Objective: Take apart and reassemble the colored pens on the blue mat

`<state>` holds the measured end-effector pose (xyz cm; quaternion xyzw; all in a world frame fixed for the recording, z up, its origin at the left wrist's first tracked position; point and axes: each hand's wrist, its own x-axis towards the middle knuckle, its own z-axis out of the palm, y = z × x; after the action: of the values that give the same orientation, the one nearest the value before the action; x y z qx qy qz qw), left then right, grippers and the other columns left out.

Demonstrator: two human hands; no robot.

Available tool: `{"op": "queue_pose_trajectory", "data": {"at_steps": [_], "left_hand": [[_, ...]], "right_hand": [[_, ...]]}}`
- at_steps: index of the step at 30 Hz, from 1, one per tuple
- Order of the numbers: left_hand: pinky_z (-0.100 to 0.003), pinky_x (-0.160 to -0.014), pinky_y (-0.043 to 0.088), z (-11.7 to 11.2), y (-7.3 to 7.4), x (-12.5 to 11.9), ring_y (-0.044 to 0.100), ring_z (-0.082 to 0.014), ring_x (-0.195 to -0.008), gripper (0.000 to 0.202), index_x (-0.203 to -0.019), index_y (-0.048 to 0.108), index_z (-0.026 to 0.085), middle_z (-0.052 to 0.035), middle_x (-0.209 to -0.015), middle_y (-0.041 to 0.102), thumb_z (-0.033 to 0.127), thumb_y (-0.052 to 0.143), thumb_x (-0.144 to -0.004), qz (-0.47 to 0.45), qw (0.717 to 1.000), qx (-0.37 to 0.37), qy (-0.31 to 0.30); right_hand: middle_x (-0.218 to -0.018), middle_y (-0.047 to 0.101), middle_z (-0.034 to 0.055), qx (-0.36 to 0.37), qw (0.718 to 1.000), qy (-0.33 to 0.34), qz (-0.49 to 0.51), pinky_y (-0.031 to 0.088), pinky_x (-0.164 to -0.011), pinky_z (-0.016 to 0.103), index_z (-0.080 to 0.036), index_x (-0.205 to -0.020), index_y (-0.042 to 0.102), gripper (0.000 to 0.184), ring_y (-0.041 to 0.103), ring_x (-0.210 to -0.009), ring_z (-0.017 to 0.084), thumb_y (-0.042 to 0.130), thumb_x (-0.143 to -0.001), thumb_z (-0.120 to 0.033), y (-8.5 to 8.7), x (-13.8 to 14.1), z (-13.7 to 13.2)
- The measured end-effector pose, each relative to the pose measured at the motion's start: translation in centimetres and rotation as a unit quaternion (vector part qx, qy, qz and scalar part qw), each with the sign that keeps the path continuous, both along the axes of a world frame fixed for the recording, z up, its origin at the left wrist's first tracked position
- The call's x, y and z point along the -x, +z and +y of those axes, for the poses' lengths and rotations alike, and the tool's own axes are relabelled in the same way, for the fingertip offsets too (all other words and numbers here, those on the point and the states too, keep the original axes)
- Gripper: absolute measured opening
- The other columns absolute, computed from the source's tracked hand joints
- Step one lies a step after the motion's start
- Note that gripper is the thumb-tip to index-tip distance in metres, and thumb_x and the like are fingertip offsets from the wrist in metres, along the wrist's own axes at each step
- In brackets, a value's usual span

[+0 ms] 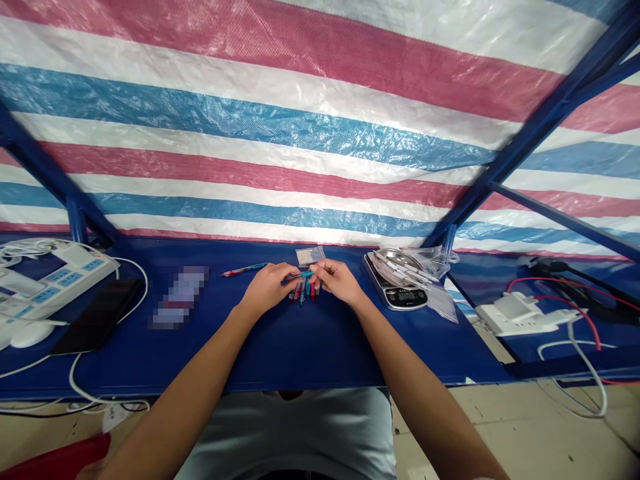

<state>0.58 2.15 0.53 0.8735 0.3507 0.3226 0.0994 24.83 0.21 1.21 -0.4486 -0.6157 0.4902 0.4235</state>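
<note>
Over the blue worktop (280,353): your left hand (269,288) and right hand (337,280), fingers (320,269) of both pinching a teal pen (304,275); loose pens (303,292) beneath; digital kitchen scale (395,291) at right.

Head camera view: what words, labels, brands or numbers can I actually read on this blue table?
Nothing here is legible:
Digital kitchen scale: display too small to read.
Small clear packet: print too small to read.
Teal pen: any markings too small to read.
Blurred patch: unreadable.
</note>
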Motion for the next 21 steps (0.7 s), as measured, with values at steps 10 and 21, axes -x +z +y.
{"op": "queue_pose_trajectory", "data": {"at_steps": [10,21], "left_hand": [[-0.040,-0.090,0.052,0.8,-0.3,0.7,0.077,-0.0262,-0.102,0.027,-0.121,0.079,0.024,-0.0080,-0.112,0.083,0.039,0.059,-0.111,0.032,0.999,-0.026,-0.009],[-0.039,-0.092,0.053,0.7,-0.8,0.3,0.077,-0.0254,-0.100,0.028,-0.120,0.079,0.024,-0.0079,-0.111,0.083,0.039,0.058,-0.111,0.035,0.999,-0.035,-0.006]], "right_hand": [[-0.106,0.079,0.0067,-0.018,0.999,0.032,0.020,0.051,-0.059,0.026,-0.024,-0.119,0.071,0.053,0.073,-0.081,0.019,0.088,-0.083,-0.059,-0.2,-1.2,0.4],[-0.096,0.079,0.0073,-0.006,0.999,0.047,-0.021,0.046,-0.053,0.026,-0.021,-0.108,0.075,0.043,0.068,-0.071,0.018,0.074,-0.096,-0.061,-0.6,-1.4,0.5]]}}
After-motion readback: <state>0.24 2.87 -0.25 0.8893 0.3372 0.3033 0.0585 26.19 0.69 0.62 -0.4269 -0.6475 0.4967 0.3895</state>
